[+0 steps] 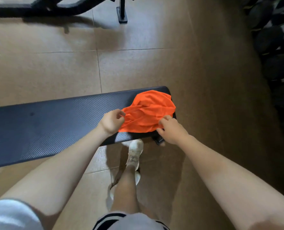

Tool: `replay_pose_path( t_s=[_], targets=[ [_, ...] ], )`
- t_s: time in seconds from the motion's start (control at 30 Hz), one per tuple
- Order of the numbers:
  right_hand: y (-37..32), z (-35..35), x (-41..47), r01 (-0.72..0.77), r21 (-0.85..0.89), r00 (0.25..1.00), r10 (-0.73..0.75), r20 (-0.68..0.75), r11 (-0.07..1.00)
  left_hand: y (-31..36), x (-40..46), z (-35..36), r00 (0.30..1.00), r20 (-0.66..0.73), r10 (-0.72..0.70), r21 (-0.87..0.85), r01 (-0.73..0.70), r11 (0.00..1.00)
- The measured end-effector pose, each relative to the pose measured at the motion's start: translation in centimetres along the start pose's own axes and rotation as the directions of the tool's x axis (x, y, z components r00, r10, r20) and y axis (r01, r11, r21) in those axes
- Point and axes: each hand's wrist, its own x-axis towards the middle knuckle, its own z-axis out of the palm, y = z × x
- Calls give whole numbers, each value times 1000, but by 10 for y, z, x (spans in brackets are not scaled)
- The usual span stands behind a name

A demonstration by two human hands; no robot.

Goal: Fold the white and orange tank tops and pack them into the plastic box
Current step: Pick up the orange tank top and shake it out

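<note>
The orange tank top lies crumpled on the right end of a dark padded bench. My left hand pinches the garment's left edge between fingers and thumb. At the near right edge of the cloth, my right hand grips the fabric with its fingertips. No white tank top and no plastic box are in view.
The bench runs from the left edge to the middle of the view over a tan tiled floor. My leg and white shoe stand just in front of it. Black gym equipment sits at the far left; dark round weights line the right side.
</note>
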Motion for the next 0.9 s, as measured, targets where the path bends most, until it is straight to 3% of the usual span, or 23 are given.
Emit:
replay_pose_path(
  t_s=[0.23,0.37,0.47,0.63,0.67,0.73,0.83,0.9],
  targets=[
    [37,-15,80,32,119,999,-37,37,992,40,64,33,997,2,80,28,-80,996],
    [38,-7,133,153,-18,988,-153,-2,988,25,112,59,993,78,83,139,-94,986],
    [38,18,161,213,-142,970,-227,-90,967,6,141,80,997,57,51,188,-61,980],
    [45,55,196,284,-172,928,-316,-197,943,-21,178,115,1000,22,19,173,-22,985],
    [49,59,204,311,-149,911,-339,-236,939,-25,184,121,1000,-20,-4,159,7,987],
    [58,62,214,349,-70,920,-356,-162,934,-28,189,133,995,-79,-65,161,77,984],
    [70,61,214,355,166,933,-361,6,920,-24,184,143,991,-79,-108,175,120,977],
    [69,40,209,326,330,938,-347,4,886,-13,175,137,987,-113,-113,122,126,984]
  ],
)
